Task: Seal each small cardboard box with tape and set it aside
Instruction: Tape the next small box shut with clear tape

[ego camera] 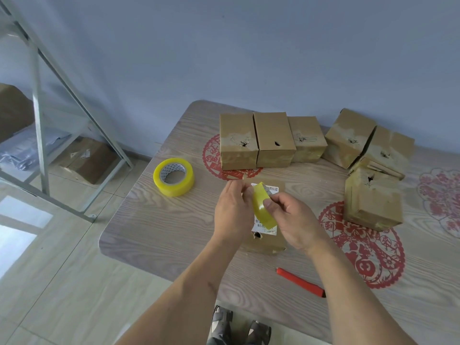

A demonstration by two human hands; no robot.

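A pale blue wall backs a room with a light tiled floor (62, 282), where a grey metal frame (39, 100) leans at the far left over a cardboard carton (87, 160) on the floor. A wood-grain table (154, 232) with rounded corners fills the right, printed with red paper-cut patterns (366, 247). Near its left edge lies a roll of yellow tape (173, 177), flat on its side. Behind the centre three cardboard boxes (273, 139) stand side by side, touching. In front of them the left hand (232, 210) and right hand (296, 220) together pinch a short strip of yellow tape (261, 207), holding it over a small cardboard box (266, 242) with a white label that lies on the table under the hands. A red cutter (300, 282) lies near the table's front edge. Farther right three more boxes (371, 197) cluster, one tilted.
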